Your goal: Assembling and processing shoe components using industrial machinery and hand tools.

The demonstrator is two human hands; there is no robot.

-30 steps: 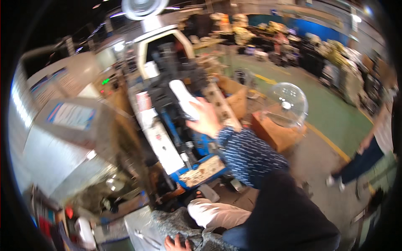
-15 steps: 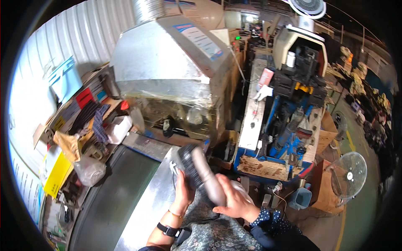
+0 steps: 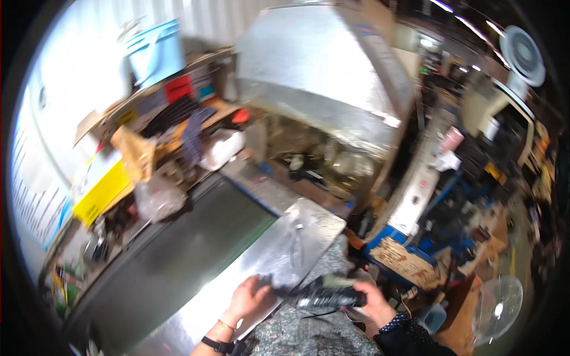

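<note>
A black shoe (image 3: 326, 298), blurred by motion, lies crosswise in front of my floral apron (image 3: 297, 332). It has a ribbed-looking side and a paler greenish patch on top. My right hand (image 3: 375, 304) grips its right end, thumb on top. At its other end, my left hand (image 3: 244, 298) has its fingers bent against the dark tip; blur hides the exact contact. The shoe is above the near edge of a shiny metal tabletop (image 3: 237, 285), on which a thin hook-shaped item (image 3: 298, 240) lies.
A dark conveyor belt (image 3: 196, 255) runs along the left, toward a metal hood (image 3: 309, 53) with dark items beneath it. Shelving at left carries a blue bin (image 3: 155, 53), a yellow box (image 3: 104, 193) and a plastic bag (image 3: 159, 199). A blue-framed machine bench (image 3: 409, 261) and fan (image 3: 497, 310) stand right.
The shoe has turned from steeply tilted, pale sole showing, to nearly level with its dark side showing. Both hands have moved lower and farther apart. My view has swung left.
</note>
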